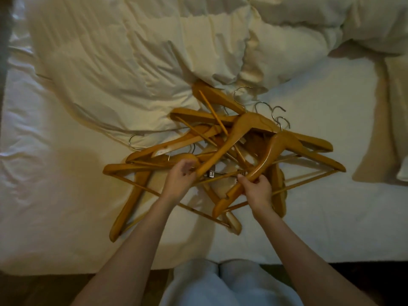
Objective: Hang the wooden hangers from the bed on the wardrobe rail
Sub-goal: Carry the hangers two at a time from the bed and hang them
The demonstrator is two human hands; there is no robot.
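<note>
Hanger pile (220, 151): wooden hangers are heaped crosswise on the bed sheet (309, 217), just below the rumpled duvet (132, 74); no wardrobe rail is in view.
Left hand (180, 177): fingers are curled round the tip of the uppermost hanger (229, 140).
Right hand (257, 188): fingers are closed on the lower arm of a second hanger (267, 155).
Step in hand: two hangers are judged to be singled out of the tangle.
Technique: each is best drawn out singly and kept level, so that the steel hooks (262, 106) and crossbars are not snagged.
</note>
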